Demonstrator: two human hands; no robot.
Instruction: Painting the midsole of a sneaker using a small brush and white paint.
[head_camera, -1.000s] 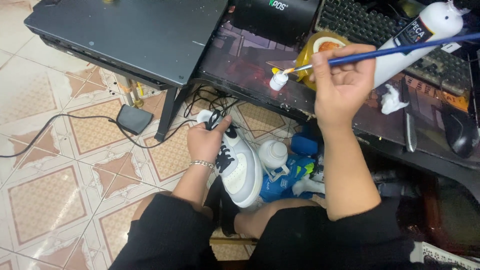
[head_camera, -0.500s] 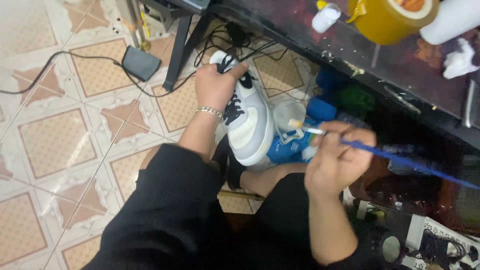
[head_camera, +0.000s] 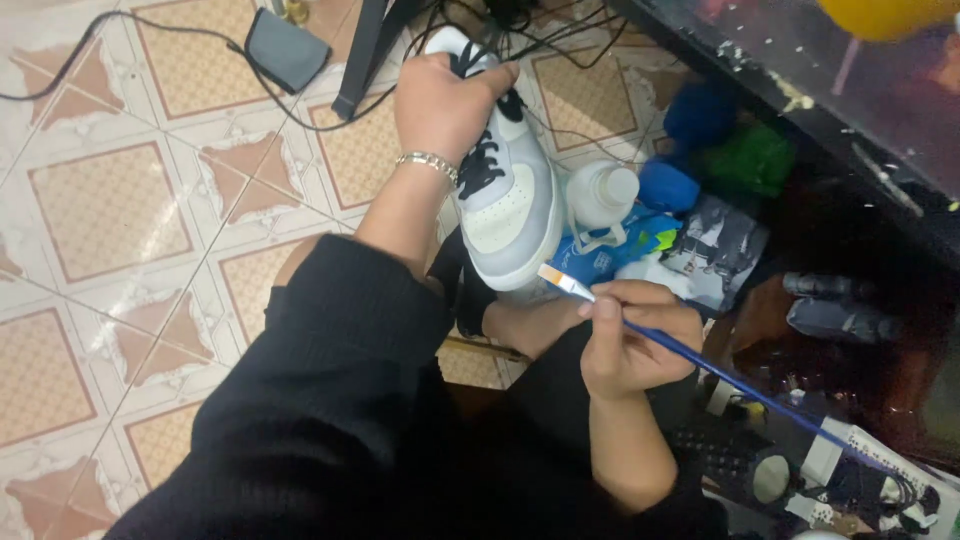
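Both hands have a tight grip on something. The left hand (head_camera: 443, 105) wraps around the back end of a grey and white sneaker (head_camera: 505, 190) with black laces and holds it up over the tiled floor (head_camera: 110, 210). A silver bracelet (head_camera: 428, 163) sits on that wrist. The right hand (head_camera: 632, 338) pinches a blue paintbrush (head_camera: 720, 375) like a pencil. The brush's flat tip is right at the toe of the sneaker. Just beside the sneaker is a white plastic bottle (head_camera: 600, 197). Near it lie blue and green lumps, too dark to make out. A small grey pouch (head_camera: 287, 47) and black cables (head_camera: 140, 22) lie on the floor. The dark desk (head_camera: 790, 95) edge has paint spots on it.
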